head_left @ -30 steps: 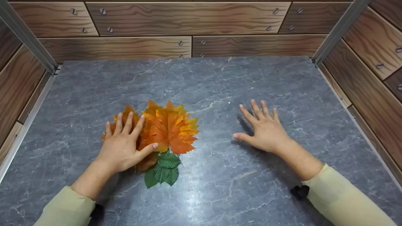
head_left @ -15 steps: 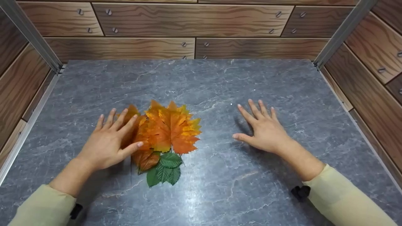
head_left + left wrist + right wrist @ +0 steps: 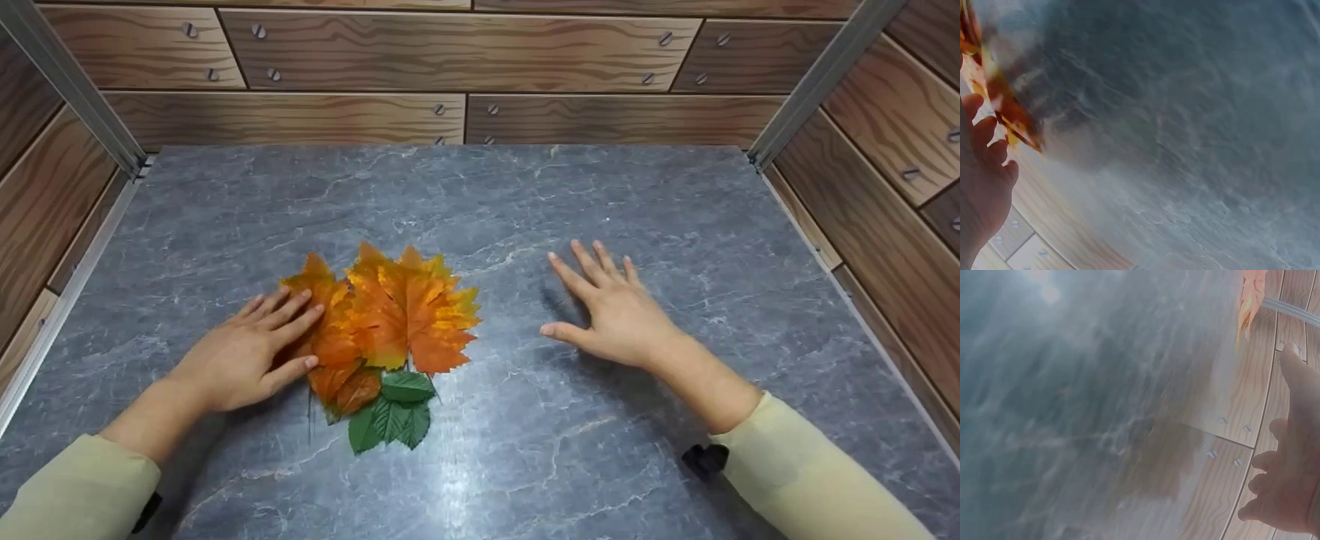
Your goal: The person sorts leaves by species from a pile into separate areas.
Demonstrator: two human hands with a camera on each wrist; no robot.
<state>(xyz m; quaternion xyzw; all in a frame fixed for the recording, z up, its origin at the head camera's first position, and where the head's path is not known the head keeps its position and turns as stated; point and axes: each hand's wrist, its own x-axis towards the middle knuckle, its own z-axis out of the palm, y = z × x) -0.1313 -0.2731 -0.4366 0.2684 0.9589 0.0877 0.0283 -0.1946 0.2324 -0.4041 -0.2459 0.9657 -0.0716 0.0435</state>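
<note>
Orange and yellow maple-like leaves lie overlapping left of the middle, with several green leaves below them. My left hand is at the left edge of the orange leaves, its fingertips over them and its fingers extended. Whether it presses on them is unclear. Spread over the grey surface on the right, my right hand holds nothing. In the left wrist view the left hand is beside orange leaves. The right wrist view has the right hand, with orange leaves farther off.
The grey marbled tabletop lies under everything. Wood-patterned panels stand behind it and along both sides, with metal posts at the back corners. A small white speck is on the tabletop beyond the right hand.
My left hand has moved left and slightly toward me, uncovering more of the orange leaves. My right hand has shifted slightly left. The leaves look nearly unmoved.
</note>
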